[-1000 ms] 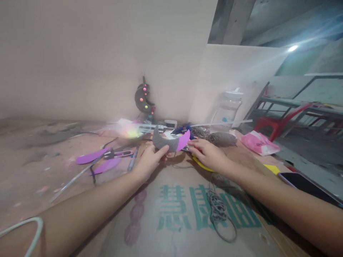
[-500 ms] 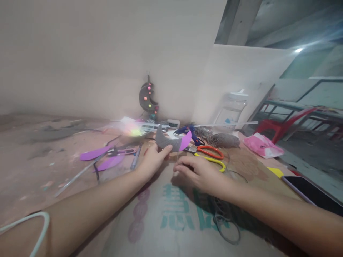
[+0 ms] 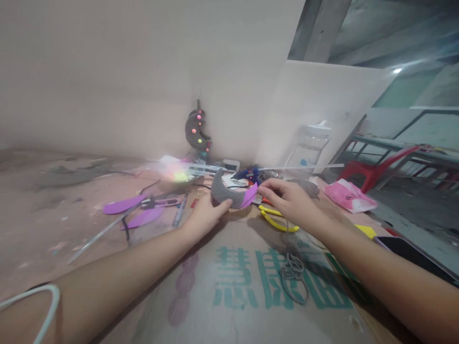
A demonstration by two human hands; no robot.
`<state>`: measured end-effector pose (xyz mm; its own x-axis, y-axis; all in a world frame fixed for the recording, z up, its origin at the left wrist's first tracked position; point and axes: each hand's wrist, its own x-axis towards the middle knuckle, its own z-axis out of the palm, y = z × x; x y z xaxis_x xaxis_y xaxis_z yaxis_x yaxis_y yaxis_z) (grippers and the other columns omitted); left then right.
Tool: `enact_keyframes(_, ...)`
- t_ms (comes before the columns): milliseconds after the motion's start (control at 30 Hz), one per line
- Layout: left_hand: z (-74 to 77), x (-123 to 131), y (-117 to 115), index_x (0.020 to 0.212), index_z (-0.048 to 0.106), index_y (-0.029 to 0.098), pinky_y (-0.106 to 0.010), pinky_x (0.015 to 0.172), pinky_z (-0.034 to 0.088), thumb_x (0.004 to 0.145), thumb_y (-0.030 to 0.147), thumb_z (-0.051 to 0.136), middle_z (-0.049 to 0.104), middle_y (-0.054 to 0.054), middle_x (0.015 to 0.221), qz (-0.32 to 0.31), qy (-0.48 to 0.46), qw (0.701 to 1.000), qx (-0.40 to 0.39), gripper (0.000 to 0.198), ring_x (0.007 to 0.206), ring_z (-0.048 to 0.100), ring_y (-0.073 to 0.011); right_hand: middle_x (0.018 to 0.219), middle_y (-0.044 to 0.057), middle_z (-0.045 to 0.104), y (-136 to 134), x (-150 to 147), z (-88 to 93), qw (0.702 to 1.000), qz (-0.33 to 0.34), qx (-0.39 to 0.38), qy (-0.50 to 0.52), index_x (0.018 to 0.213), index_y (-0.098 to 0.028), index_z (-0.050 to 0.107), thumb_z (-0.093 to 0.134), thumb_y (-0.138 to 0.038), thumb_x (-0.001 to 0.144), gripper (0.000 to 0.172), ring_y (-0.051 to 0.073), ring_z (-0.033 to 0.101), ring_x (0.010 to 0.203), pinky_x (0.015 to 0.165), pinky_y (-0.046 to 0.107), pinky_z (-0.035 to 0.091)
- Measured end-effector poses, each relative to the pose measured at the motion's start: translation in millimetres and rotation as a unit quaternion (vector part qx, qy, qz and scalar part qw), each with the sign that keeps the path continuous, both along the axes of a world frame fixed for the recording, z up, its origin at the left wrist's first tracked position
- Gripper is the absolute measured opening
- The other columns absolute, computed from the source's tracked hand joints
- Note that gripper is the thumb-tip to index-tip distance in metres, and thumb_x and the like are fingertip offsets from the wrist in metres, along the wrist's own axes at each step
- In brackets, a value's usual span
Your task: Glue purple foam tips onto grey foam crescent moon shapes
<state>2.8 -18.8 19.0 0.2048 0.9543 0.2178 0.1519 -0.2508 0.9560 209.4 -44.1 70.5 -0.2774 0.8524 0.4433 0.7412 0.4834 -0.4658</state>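
Note:
My left hand (image 3: pixel 211 209) grips a crescent-shaped cutout (image 3: pixel 229 195) between thumb and fingers. Most of the crescent is wrapped in grey yarn; its right tip is bare purple. My right hand (image 3: pixel 287 198) is closed in a pinch beside that tip, on a strand of grey yarn too thin to follow clearly. Below the right hand, loose grey yarn (image 3: pixel 294 272) lies tangled on the printed cardboard (image 3: pixel 201 306). Scissors with yellow and orange handles (image 3: pixel 278 224) lie behind, partly hidden by the right hand.
Purple cutouts (image 3: pixel 124 204), a utility knife (image 3: pixel 165 203) and a pen (image 3: pixel 180 210) lie left. Behind are a blue glue gun (image 3: pixel 247 175), a water bottle (image 3: pixel 311 145) and a decorated dark crescent (image 3: pixel 195 129). A pink packet (image 3: pixel 351 195) and a phone (image 3: pixel 416 255) lie right.
My right hand has moved up and away, from below the crescent to beside its purple tip. The crescent has tilted and dipped slightly, and the loose yarn has shifted on the cardboard.

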Motion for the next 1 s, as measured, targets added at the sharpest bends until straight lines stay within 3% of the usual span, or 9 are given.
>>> enact_keyframes(233,-9.1,-0.1,6.4,0.096,0.062,0.012,-0.027,0.067,0.047,0.076,0.032,0.064,0.069,-0.005,0.082,-0.022,-0.06,0.998,-0.011,0.028,0.072,0.061,-0.0169,0.084,0.003,0.067,11.7,16.1,-6.0,0.998,-0.053,0.005,-0.02,0.087,-0.019,0.062,0.054,-0.044,0.087,0.026,0.017,0.059,0.075,0.067,0.028,0.042)
enact_keyframes(333,-11.5,-1.0,8.6,0.098,0.061,0.013,-0.026,0.064,0.047,0.075,0.034,0.066,0.067,-0.003,0.077,-0.031,-0.081,0.996,-0.016,0.031,0.066,0.06,-0.0158,0.091,0.004,0.066,20.4,20.4,-16.8,0.995,-0.06,-0.016,0.084,0.095,-0.019,0.057,0.054,-0.045,0.086,0.027,0.017,0.06,0.081,0.071,0.029,0.046)
enact_keyframes(467,-12.5,-1.3,9.6,0.095,0.06,0.013,-0.025,0.059,0.046,0.073,0.038,0.068,0.064,-0.001,0.068,-0.038,-0.086,0.995,-0.035,0.034,0.062,0.058,-0.0156,0.087,0.004,0.064,26.6,16.9,-34.6,0.965,-0.007,-0.12,0.233,0.11,-0.018,0.053,0.055,-0.047,0.085,0.038,0.016,0.06,0.077,0.07,0.03,0.049)
enact_keyframes(567,-9.9,-1.2,6.9,0.091,0.06,0.013,-0.025,0.059,0.045,0.074,0.039,0.068,0.064,-0.001,0.068,-0.047,-0.075,0.996,-0.027,0.033,0.061,0.057,-0.0148,0.074,0.0,0.061,22.4,8.5,-40.1,0.945,0.023,-0.162,0.282,0.094,-0.017,0.058,0.059,-0.05,0.082,0.035,0.013,0.057,0.066,0.065,0.027,0.048)
enact_keyframes(700,-7.8,-1.6,2.8,0.089,0.062,0.014,-0.024,0.06,0.044,0.075,0.039,0.066,0.064,-0.002,0.072,-0.044,-0.025,0.999,-0.012,0.029,0.065,0.057,-0.0149,0.061,-0.002,0.058,13.9,-0.3,-38.5,0.934,0.017,-0.151,0.323,0.075,-0.017,0.057,0.065,-0.05,0.077,0.034,0.01,0.052,0.057,0.059,0.023,0.043)
enact_keyframes(800,-14.1,-1.8,6.4,0.093,0.06,0.014,-0.026,0.064,0.045,0.074,0.031,0.064,0.064,-0.004,0.08,-0.062,-0.006,0.998,-0.008,0.025,0.072,0.058,-0.0161,0.058,-0.002,0.059,13.2,0.4,-37.3,0.914,0.015,-0.165,0.37,0.074,-0.018,0.056,0.067,-0.05,0.075,0.034,0.01,0.052,0.055,0.057,0.023,0.043)
enact_keyframes(867,-21.0,-1.4,11.8,0.093,0.058,0.015,-0.025,0.067,0.045,0.067,0.016,0.062,0.063,-0.003,0.083,-0.065,0.003,0.998,0.003,0.027,0.075,0.059,-0.0161,0.058,-0.002,0.06,15.3,3.6,-37.3,0.901,0.019,-0.166,0.401,0.076,-0.019,0.055,0.069,-0.049,0.075,0.033,0.01,0.054,0.055,0.057,0.023,0.044)
enact_keyframes(1000,-29.8,-0.1,20.8,0.088,0.054,0.016,-0.023,0.066,0.043,0.06,0.005,0.051,0.058,-0.002,0.08,-0.054,-0.019,0.998,0.002,0.03,0.074,0.057,-0.0136,0.058,-0.003,0.061,19.8,9.3,-37.0,0.893,0.027,-0.157,0.421,0.08,-0.018,0.056,0.069,-0.047,0.076,0.032,0.01,0.054,0.054,0.056,0.022,0.044)
